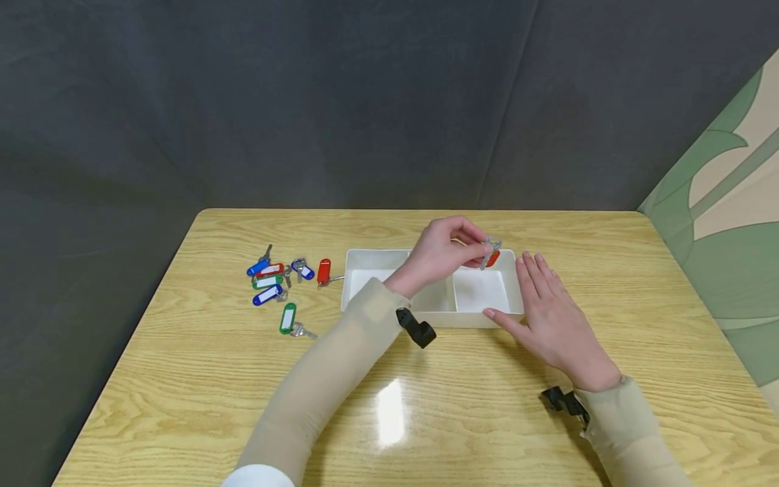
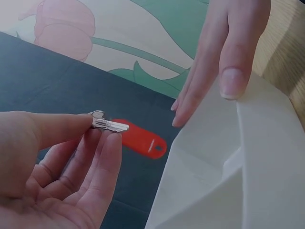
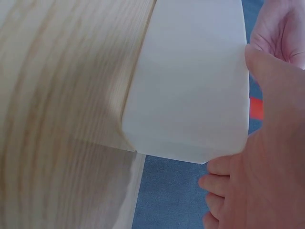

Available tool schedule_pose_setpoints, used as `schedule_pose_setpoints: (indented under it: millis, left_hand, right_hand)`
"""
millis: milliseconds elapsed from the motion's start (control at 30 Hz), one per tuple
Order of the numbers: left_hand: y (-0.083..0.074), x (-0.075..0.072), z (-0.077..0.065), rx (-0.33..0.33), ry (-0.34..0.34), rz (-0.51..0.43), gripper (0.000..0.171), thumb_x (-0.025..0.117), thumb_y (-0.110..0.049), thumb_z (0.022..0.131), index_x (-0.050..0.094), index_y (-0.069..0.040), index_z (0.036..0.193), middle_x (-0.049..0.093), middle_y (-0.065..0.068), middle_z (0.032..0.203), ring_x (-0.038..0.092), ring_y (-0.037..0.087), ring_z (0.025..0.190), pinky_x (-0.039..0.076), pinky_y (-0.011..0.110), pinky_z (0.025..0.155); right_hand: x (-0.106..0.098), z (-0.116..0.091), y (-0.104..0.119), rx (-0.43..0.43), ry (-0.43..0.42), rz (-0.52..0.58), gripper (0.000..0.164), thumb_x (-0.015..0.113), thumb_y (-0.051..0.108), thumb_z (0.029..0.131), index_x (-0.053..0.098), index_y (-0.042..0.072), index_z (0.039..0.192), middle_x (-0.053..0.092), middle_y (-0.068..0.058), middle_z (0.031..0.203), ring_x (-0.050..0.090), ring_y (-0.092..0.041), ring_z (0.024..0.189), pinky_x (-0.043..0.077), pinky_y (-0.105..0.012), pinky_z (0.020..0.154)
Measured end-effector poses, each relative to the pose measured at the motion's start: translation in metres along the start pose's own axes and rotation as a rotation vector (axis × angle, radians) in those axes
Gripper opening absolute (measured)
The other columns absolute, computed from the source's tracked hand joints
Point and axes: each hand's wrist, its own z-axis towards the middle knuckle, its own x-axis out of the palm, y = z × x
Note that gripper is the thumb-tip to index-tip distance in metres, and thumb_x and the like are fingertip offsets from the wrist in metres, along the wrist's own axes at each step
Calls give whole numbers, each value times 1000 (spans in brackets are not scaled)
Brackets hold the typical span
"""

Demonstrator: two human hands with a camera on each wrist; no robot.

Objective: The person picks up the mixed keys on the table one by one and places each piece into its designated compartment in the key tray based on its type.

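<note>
My left hand [image 1: 439, 250] pinches a silver key [image 2: 108, 123] between thumb and fingertips, above the right end of a white divided box [image 1: 426, 319]. From that key hangs a red key tag [image 2: 143, 139], which shows partly in the head view too. My right hand [image 1: 556, 325] lies against the box's right end, its fingers straight and its thumb on the front rim. In the right wrist view, the box wall [image 3: 188, 86] fills the middle beside the right thumb. My left hand and sleeve hide part of the box's middle.
Left of the box lie several tagged keys: a red tag [image 1: 324, 270] closest to it, a green tag [image 1: 288, 318] nearer me, and a cluster with blue tags [image 1: 268, 295]. A dark curtain [image 1: 365, 101] stands behind the wooden table [image 1: 462, 412].
</note>
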Motion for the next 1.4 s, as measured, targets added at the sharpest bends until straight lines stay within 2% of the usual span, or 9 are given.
schedule_pose_setpoints:
  millis: [200,267,567,867,1133,1400]
  left_hand:
    - [3,-4,0,-77,-13,294,31,79,-25,92,68,-11,117,66,-3,110,63,12,99,53,25,83]
    - [3,-5,0,-94,-18,342,36,79,-30,92,67,-13,122,64,-4,114,59,12,103,50,27,86]
    - [1,-12,-7,-77,-21,305,37,76,-33,94,67,-14,124,65,-8,104,61,10,97,51,28,81]
    - [-3,-21,-12,-21,-41,273,31,75,-31,95,67,-14,120,66,-8,105,65,11,91,54,27,80]
    - [-6,-26,-17,3,-47,261,31,73,-34,96,68,-16,121,67,-9,105,64,10,93,52,27,84]
    - [-9,-33,-24,25,-48,222,29,72,-34,97,68,-17,121,66,-9,110,67,14,92,54,29,82]
  right_hand:
    - [0,0,1,15,18,-1,102,56,61,98,15,-9,158,12,-28,164,3,-36,153,7,-49,122]
    - [0,0,1,16,17,-2,102,56,62,98,14,-9,158,12,-28,164,3,-36,153,7,-49,122]
    - [1,0,1,13,2,7,102,59,61,97,17,-9,158,14,-28,164,5,-37,153,9,-49,122]
    - [-1,-1,1,17,10,0,102,58,61,97,15,-9,158,13,-28,164,3,-36,153,8,-50,122]
    - [-1,-1,1,19,11,2,103,58,61,97,16,-9,158,13,-28,164,4,-37,153,9,-51,122]
    - [0,-1,1,19,10,3,102,57,62,97,15,-9,158,13,-28,164,5,-37,153,9,-51,122]
